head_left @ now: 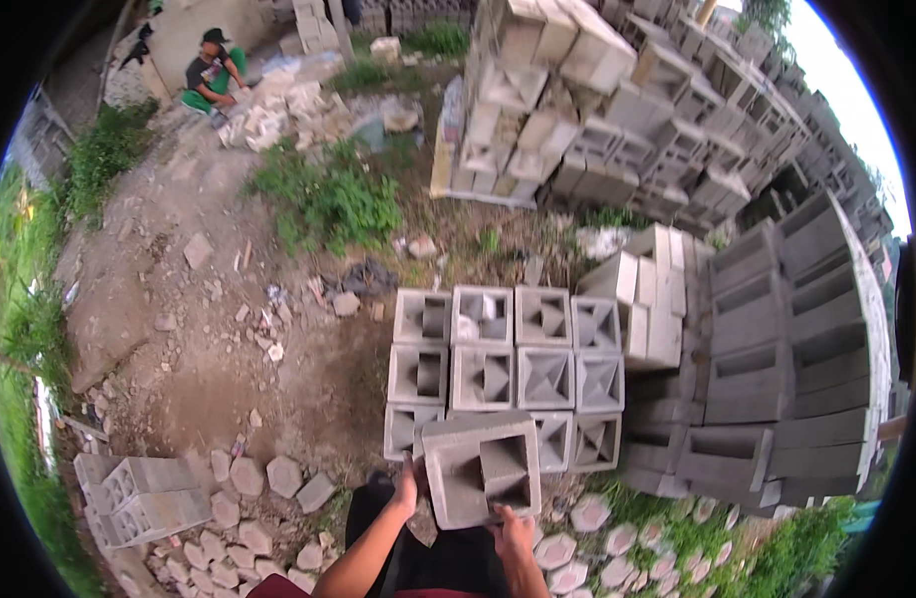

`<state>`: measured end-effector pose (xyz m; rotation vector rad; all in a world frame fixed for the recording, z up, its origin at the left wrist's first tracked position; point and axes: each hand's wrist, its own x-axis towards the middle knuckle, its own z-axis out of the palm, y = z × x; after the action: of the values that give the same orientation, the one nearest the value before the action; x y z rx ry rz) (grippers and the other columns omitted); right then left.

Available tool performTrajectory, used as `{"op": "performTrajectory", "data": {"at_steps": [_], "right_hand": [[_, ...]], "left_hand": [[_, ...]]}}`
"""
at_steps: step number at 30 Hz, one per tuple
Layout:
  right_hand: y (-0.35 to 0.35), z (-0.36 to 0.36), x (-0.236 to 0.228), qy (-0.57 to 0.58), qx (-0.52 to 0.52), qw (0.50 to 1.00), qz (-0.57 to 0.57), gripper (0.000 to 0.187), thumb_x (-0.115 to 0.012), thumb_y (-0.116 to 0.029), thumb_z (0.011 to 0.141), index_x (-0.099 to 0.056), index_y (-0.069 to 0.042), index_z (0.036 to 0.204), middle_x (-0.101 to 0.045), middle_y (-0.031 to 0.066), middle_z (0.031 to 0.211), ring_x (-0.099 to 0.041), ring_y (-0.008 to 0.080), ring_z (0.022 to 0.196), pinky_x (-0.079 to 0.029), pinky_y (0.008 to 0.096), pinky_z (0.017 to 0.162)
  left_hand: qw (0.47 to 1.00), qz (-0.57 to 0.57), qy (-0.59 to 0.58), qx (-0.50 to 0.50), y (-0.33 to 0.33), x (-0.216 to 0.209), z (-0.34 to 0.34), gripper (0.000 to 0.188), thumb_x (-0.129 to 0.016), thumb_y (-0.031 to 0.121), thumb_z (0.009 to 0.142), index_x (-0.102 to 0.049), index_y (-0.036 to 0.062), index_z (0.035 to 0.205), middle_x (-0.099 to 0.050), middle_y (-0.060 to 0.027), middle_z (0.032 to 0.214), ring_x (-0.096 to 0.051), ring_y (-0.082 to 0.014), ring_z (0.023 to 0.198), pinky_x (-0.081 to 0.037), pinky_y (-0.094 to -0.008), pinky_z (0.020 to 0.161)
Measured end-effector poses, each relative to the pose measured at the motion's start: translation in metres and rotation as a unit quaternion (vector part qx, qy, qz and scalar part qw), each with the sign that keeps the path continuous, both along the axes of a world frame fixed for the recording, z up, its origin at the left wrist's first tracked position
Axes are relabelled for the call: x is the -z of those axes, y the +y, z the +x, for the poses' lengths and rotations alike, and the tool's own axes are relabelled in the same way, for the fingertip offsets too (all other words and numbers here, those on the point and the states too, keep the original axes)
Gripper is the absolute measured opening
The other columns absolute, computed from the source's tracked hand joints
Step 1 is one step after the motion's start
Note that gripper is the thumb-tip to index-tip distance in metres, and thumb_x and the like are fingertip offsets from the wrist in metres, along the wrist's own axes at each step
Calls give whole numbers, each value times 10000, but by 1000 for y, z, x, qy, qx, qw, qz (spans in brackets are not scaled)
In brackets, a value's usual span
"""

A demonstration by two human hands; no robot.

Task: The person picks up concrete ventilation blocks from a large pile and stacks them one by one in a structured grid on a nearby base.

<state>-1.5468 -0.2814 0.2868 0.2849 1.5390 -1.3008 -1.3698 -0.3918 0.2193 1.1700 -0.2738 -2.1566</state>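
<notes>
Between my two hands I carry a square grey concrete ventilation block (456, 485), tilted, with a slanted web inside its open frame. My left hand (408, 490) presses against its left side. On the near right edge, my right hand (515, 525) grips the rim with the fingers partly hidden. Just beyond, similar square blocks (486, 377) lie in close rows on the ground, their hollow faces up. The held block covers part of the nearest row.
Tall stacks of grey blocks (617, 100) stand at the far right, with more hollow blocks (747, 349) piled at right. Hexagonal pavers (247, 476) and a small block stack (154, 495) lie at near left. A person (217, 75) crouches by rubble (288, 105) far left. Weeds (328, 194) grow mid-ground.
</notes>
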Motion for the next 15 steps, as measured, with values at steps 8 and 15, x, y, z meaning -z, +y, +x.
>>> {"op": "performTrajectory", "data": {"at_steps": [8, 15], "right_hand": [[14, 59, -119, 64, -42, 990, -122, 320, -600, -10, 759, -499, -2, 1062, -575, 102, 943, -592, 251, 821, -535, 457, 652], [56, 105, -213, 100, -292, 910, -278, 398, -583, -188, 882, -444, 6, 1201, -578, 146, 1045, -573, 202, 977, -519, 366, 779]], "left_hand": [[988, -38, 110, -101, 7, -113, 27, 647, -329, 566, 899, -435, 71, 1302, -515, -112, 1242, -504, -280, 1097, -396, -411, 967], [968, -142, 155, -137, 15, -150, 143, 608, -352, 522, 898, -465, 52, 1267, -537, -126, 1204, -540, -303, 1041, -413, -437, 945]]}}
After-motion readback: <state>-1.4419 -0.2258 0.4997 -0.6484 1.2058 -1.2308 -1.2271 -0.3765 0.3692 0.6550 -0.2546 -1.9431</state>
